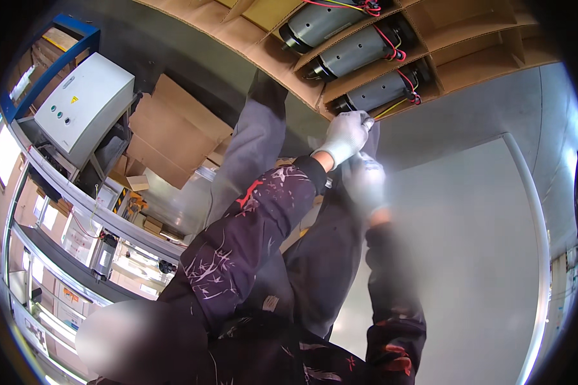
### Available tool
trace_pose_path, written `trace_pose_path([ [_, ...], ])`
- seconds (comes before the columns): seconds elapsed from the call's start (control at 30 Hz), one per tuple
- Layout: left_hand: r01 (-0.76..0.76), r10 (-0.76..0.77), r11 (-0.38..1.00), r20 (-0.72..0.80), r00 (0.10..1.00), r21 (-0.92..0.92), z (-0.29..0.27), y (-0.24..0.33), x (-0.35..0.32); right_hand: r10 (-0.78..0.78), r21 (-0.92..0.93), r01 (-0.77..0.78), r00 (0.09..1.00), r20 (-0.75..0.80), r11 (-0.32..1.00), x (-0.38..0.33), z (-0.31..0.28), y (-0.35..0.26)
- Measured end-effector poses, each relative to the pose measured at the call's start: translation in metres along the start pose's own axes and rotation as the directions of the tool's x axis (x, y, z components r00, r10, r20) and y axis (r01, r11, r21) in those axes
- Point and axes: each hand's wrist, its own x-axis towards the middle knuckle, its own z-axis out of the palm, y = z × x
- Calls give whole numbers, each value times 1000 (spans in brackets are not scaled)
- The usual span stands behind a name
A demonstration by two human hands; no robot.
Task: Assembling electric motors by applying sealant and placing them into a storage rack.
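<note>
My left hand (345, 136), in a white glove, reaches down to the near edge of a brown cardboard carton (282, 61) with dividers. Its fingers are curled shut beside the nearest grey cylindrical motor (382, 91), close to that motor's yellow and red wires (410, 93). I cannot make out anything inside the fist. Two more grey motors (356, 51) lie in the slots behind. My right hand (367, 183), also in a white glove, is blurred and sits just below the left hand against my dark grey trouser leg (327, 256). Its fingers cannot be read.
Empty carton slots (488, 45) lie to the right of the motors. A white control box (83, 106) on a blue frame and flat cardboard sheets (173, 135) stand at the left. Shelves with small parts (77, 256) run down the left. A pale grey panel (475, 256) fills the right.
</note>
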Motion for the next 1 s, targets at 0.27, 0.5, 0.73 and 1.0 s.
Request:
trace_pose_path([
  [0.27,253,-244,951,-72,967,176,-2,1,3,-123,-560,218,972,201,800,65,-64,36],
  [0.5,309,-258,919,-218,941,244,-3,7,3,-162,-644,481,857,490,595,77,-62,36],
  [0.73,112,-50,937,-189,981,331,-21,-19,-46,111,-790,318,894,433,525,99,-33,31],
  [1.0,-473,503,737,76,861,483,-24,-30,-77,187,-780,276,876,445,562,107,-30,58],
])
